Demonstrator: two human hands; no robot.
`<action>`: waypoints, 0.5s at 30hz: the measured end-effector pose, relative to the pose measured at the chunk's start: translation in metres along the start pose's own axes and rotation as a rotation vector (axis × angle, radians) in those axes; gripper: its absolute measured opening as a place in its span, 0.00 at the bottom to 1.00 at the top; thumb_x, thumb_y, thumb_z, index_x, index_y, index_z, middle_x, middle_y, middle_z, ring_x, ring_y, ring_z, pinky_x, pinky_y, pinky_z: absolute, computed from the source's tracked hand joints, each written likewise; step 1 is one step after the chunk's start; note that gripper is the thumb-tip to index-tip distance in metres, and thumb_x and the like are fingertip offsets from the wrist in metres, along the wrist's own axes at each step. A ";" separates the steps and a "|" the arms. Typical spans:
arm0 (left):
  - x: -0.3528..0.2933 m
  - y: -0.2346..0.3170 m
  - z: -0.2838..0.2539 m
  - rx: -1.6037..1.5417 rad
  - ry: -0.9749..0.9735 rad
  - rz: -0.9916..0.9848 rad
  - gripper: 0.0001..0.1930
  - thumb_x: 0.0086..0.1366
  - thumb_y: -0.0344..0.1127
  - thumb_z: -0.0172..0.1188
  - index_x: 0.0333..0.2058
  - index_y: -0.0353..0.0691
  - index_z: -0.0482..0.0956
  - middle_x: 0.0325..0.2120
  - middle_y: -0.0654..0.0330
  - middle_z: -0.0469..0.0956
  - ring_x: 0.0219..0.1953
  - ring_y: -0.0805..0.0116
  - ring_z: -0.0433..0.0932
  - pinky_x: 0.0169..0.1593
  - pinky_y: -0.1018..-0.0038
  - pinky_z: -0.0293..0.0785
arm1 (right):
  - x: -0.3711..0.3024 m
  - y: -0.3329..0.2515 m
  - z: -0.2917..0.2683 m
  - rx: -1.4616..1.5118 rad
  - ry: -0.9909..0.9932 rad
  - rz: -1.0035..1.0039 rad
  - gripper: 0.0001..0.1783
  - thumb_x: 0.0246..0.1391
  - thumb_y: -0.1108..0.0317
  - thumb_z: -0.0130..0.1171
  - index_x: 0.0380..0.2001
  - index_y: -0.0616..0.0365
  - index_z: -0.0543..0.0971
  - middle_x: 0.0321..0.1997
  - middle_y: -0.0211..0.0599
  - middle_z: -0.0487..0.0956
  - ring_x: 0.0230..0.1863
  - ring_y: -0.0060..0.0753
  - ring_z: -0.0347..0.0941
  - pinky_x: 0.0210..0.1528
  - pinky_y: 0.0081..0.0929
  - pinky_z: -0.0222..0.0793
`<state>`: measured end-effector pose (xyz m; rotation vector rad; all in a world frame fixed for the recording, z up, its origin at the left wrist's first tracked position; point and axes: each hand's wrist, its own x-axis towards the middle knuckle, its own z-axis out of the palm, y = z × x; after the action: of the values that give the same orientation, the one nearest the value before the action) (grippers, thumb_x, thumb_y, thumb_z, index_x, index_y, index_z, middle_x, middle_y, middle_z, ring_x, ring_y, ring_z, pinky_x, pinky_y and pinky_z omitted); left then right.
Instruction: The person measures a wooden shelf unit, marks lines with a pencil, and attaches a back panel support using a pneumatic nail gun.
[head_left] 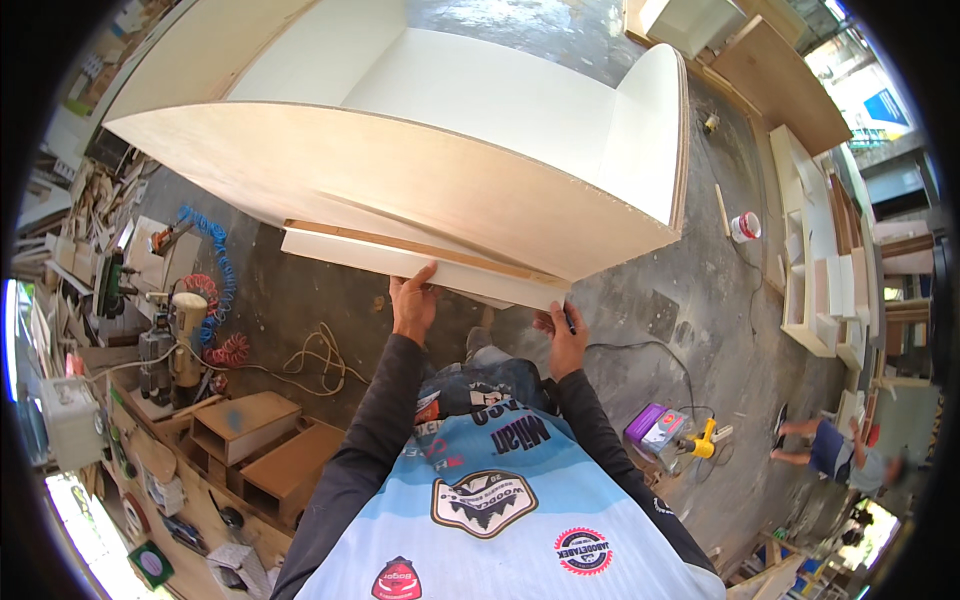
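Observation:
A long narrow board [365, 257], white on its face with a bare wood edge, is held level in front of me. My left hand [412, 303] grips its lower edge near the middle, with the thumb against the white face. At the board's right end, my right hand [563, 332] holds the corner with bent fingers. Just beyond the board stands a large plywood cabinet [400, 150], with bare wood on the near side and white inside. A thin wood strip shows between the board and the cabinet; whether they touch, I cannot tell.
On the floor to the right are a yellow heat gun or drill [705, 438], a purple box [655, 425] and a white bucket [745, 227]. Cables and a blue coiled hose [222, 265] lie left, near brown wooden boxes [243, 424]. Another person [845, 455] is at far right.

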<state>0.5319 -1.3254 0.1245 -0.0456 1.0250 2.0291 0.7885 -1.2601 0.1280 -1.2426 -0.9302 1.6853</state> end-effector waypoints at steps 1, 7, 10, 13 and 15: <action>0.007 0.002 -0.007 -0.008 -0.031 -0.021 0.24 0.59 0.21 0.62 0.52 0.42 0.64 0.44 0.56 0.74 0.44 0.60 0.76 0.43 0.59 0.77 | 0.003 0.004 0.003 -0.006 0.025 -0.027 0.19 0.62 0.63 0.59 0.49 0.67 0.74 0.41 0.39 0.79 0.35 0.29 0.79 0.34 0.27 0.76; 0.036 0.022 -0.007 -0.108 -0.057 -0.137 0.16 0.65 0.29 0.58 0.49 0.37 0.66 0.43 0.55 0.73 0.45 0.59 0.75 0.47 0.56 0.75 | 0.018 0.013 0.007 0.083 0.196 -0.118 0.18 0.59 0.64 0.62 0.47 0.66 0.74 0.40 0.39 0.78 0.38 0.31 0.78 0.36 0.28 0.78; 0.052 0.051 -0.012 -0.104 -0.052 -0.103 0.14 0.67 0.32 0.57 0.49 0.38 0.66 0.43 0.57 0.73 0.44 0.60 0.74 0.46 0.57 0.75 | 0.021 0.015 0.018 0.127 0.228 -0.114 0.19 0.59 0.64 0.63 0.47 0.67 0.73 0.41 0.40 0.78 0.39 0.31 0.77 0.38 0.28 0.78; 0.071 0.070 -0.023 -0.077 0.028 -0.090 0.17 0.67 0.36 0.59 0.52 0.42 0.67 0.45 0.60 0.72 0.46 0.63 0.72 0.47 0.60 0.73 | 0.021 0.019 0.024 0.127 0.241 -0.137 0.20 0.59 0.64 0.62 0.48 0.67 0.72 0.42 0.40 0.77 0.39 0.31 0.77 0.39 0.28 0.78; 0.080 0.077 -0.033 -0.069 0.072 -0.066 0.19 0.67 0.37 0.60 0.54 0.43 0.67 0.46 0.61 0.71 0.48 0.63 0.71 0.48 0.60 0.71 | 0.021 0.020 0.027 0.121 0.253 -0.151 0.20 0.59 0.64 0.62 0.48 0.68 0.72 0.42 0.40 0.77 0.40 0.31 0.77 0.39 0.28 0.78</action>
<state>0.4156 -1.3184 0.1224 -0.1875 0.9844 2.0141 0.7549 -1.2507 0.1088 -1.2386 -0.7388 1.4072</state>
